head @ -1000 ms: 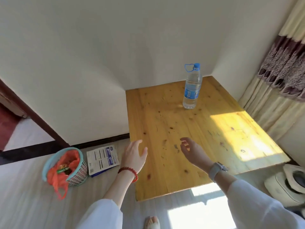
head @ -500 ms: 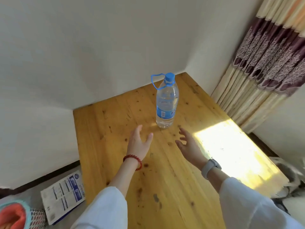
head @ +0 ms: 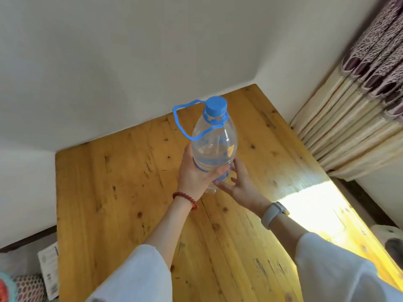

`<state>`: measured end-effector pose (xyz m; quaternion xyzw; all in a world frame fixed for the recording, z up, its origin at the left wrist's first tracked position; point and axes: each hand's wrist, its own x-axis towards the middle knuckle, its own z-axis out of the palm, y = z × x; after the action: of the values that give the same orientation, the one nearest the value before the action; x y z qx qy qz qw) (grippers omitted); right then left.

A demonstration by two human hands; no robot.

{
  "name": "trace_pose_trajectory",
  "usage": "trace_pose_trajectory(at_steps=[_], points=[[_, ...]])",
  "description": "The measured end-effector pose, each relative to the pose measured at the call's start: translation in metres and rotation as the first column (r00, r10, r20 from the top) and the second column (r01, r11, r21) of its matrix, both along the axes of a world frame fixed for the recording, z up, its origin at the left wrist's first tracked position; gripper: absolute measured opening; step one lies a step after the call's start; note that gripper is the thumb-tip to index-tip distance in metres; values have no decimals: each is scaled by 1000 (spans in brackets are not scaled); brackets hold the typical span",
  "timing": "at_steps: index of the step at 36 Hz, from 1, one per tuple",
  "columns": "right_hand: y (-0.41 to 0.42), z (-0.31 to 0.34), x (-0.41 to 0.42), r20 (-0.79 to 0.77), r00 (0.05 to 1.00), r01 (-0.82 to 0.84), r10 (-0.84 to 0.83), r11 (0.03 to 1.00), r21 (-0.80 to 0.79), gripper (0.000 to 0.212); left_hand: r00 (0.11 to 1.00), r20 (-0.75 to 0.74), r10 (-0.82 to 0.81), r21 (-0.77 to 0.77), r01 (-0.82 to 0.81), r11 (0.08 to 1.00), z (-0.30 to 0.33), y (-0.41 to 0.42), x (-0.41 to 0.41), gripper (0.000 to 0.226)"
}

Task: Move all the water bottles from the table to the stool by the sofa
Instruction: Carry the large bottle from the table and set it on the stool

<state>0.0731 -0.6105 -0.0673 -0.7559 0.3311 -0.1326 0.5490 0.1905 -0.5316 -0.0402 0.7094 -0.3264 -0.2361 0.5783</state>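
Down in the bottom left corner there's a bit of a basket [head: 13, 288] with something red-orange in it, and next to it a white printed packet [head: 49, 271] lying on the floor – both pretty blurry, can't read anything on it.

Then the wooden bench [head: 109, 192], pushed into the corner of the white walls, knots and dark marks all over the planks.

Middle of the shot: the left hand [head: 194, 175], red bead bracelet [head: 185, 198] on the wrist, is wrapped around the lower body of the water bottle [head: 214, 147] – thumb across the front, fingers round the far side. The bottle is clear with a blue cap [head: 216, 105] and a blue carry loop [head: 187, 120] sticking out to the left of the neck. It's roughly upright; its base is hidden behind the hands, so whether it's touching the bench I can't say.

The right hand [head: 239, 184] is just beside the bottle's lower right side, fingers spread and straight, fingertips at the bottle near its base, not curled around it. Pale watch [head: 272, 213] on that wrist, white sleeves on both arms.

Further right a bright patch of sunlight [head: 316, 210] falls across the bench, and a cream and maroon patterned curtain [head: 359, 105] hangs along the right edge.
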Motion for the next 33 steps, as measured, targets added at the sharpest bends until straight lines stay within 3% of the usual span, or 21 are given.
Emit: trace_pose_trajectory(at_steps=[3, 5, 9, 13, 17, 21, 23, 28, 33], points=[[10, 1, 0, 33, 999, 25, -25, 1000, -3, 93, 996, -88, 30, 16, -29, 999, 3, 9, 1, 72], [34, -5, 29, -18, 974, -223, 225, 972, 78, 101, 943, -167, 287, 93, -275, 957, 1, 48, 19, 70], [52, -13, 23, 60, 965, -263, 256, 945, 197, 107, 912, -277, 301, 146, -270, 952, -9, 66, 13, 65], [62, -14, 15, 130, 977, -200, 172, 947, 250, 97, 898, -352, 263, 159, -219, 963, -12, 67, 7, 53], [69, -12, 15, 130, 984, -155, 125, 955, 254, 79, 895, -389, 218, 212, -144, 967, -15, 72, 6, 69], [102, 2, 13, 118, 977, -203, 178, 947, 248, 70, 887, -412, 207, 195, -136, 971, -7, 116, -5, 47], [125, 9, 10, 100, 969, -243, 225, 938, 249, 72, 880, -415, 232, 174, -174, 969, -1, 145, -14, 43], [187, 29, 3, 79, 933, -360, 351, 904, 232, 74, 866, -370, 337, 156, -300, 941, 15, 218, -33, 58], [274, 48, -6, 56, 854, -517, 517, 831, 206, 59, 801, -308, 514, 146, -494, 857, 27, 317, -62, 65]])
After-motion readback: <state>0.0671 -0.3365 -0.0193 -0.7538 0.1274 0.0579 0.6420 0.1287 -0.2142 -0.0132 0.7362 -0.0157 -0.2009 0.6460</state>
